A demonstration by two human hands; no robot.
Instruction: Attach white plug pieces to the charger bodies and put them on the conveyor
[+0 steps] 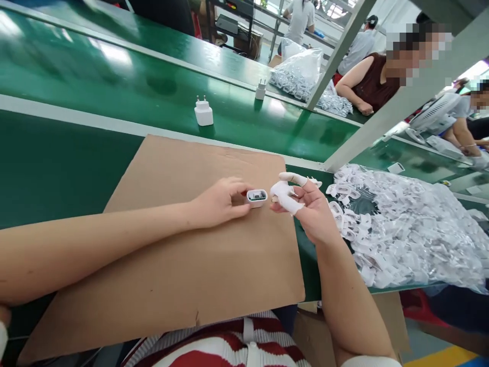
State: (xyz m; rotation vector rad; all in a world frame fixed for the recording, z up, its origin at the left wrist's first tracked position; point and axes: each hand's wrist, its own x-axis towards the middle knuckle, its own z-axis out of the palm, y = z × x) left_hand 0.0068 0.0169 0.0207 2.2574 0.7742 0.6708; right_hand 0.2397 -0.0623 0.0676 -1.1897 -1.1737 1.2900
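Left fingers (240, 210) hold the white housing (256, 204) at their tips.

Rectangular cardboard sheet (214, 265): plain brown. Long flat conveyor belt (153, 86): glossy green. Knit striped top (229, 351): red w/ white & grey stripes. Two-pin plastic chargers (204, 113): wht.

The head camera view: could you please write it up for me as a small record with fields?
left hand: holding an open white charger case
right hand: white-covered fingers raised just beside the case; whether they grip a part is unclear
work surface: cardboard sheet under the left forearm and case
green belt: two white plugs, pins up, the nearer larger in view than the farther
right side: clear plastic over many white pieces
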